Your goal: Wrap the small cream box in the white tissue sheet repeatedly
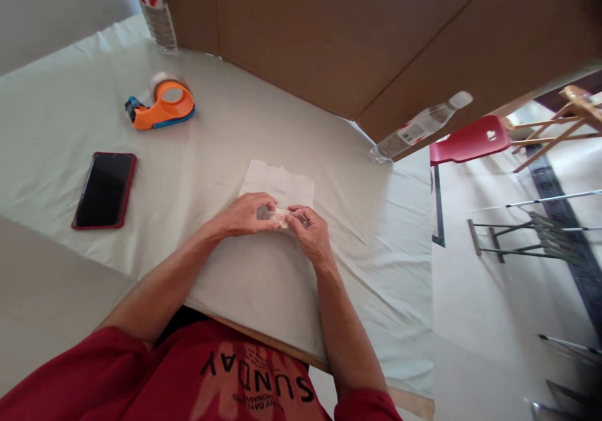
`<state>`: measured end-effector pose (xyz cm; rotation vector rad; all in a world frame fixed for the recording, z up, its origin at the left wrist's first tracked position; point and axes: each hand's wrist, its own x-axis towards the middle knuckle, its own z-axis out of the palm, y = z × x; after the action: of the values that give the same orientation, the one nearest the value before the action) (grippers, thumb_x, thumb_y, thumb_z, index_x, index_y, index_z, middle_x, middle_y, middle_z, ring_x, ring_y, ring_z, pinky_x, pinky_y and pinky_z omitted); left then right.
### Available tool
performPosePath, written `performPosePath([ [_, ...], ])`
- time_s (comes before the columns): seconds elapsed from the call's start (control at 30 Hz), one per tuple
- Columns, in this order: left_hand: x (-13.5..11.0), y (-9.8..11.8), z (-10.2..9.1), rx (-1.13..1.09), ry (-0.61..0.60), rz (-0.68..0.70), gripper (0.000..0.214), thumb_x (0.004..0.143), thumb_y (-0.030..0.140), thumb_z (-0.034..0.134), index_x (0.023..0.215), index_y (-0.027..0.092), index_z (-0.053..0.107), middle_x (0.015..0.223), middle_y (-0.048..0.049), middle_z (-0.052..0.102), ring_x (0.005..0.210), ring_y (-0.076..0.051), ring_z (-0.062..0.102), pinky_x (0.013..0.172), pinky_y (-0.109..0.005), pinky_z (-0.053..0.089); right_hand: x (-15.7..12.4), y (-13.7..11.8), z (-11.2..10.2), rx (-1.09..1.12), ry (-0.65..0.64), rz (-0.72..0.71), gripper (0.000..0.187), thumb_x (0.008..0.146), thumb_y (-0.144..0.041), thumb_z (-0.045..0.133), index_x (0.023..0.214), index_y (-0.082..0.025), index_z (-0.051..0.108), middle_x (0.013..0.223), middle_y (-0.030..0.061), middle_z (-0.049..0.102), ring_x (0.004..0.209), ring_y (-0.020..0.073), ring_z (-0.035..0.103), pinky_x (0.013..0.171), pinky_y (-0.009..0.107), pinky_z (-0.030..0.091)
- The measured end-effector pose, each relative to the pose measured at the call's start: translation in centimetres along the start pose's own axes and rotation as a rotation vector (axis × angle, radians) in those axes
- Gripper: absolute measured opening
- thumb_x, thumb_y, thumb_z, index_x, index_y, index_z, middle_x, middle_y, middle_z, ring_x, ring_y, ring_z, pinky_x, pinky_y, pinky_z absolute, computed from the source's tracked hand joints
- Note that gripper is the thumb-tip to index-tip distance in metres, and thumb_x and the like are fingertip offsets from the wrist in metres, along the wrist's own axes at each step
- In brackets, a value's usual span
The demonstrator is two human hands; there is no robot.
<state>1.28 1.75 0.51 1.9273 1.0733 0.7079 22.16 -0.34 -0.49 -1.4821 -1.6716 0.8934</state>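
My left hand point(247, 213) and my right hand point(308, 229) meet at the middle of the table, fingers curled and pinched together on a small pale strip point(281, 215) that looks like clear tape. Both hands rest on the near edge of a white paper sheet point(282, 182) lying flat on the pale cloth. What exactly sits between the fingertips is too small to make out clearly.
An orange tape dispenser point(162, 107) sits at the back left, a black phone in a red case point(104, 190) to the left. A large cardboard box point(376, 32) fills the back, with plastic bottles point(157, 10) point(418, 127) beside it. The table edge point(404, 399) runs near my body.
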Motion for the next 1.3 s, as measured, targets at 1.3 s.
performPosePath([
  [1.3, -0.2, 0.5, 2.3, -0.226, -0.033, -0.144, 0.017, 0.079, 0.032, 0.066, 0.071, 0.017, 0.066, 0.071, 0.0004, 0.068, 0.068, -0.013, 0.06, 0.063, -0.022, 0.042, -4.1, -0.5, -1.5, 0.027, -0.064, 0.137, 0.015, 0.079, -0.035, 0.063, 0.079, -0.02, 0.062, 0.098, 0.0065, 0.073, 0.079, 0.0176, 0.064, 0.073, 0.031, 0.05],
])
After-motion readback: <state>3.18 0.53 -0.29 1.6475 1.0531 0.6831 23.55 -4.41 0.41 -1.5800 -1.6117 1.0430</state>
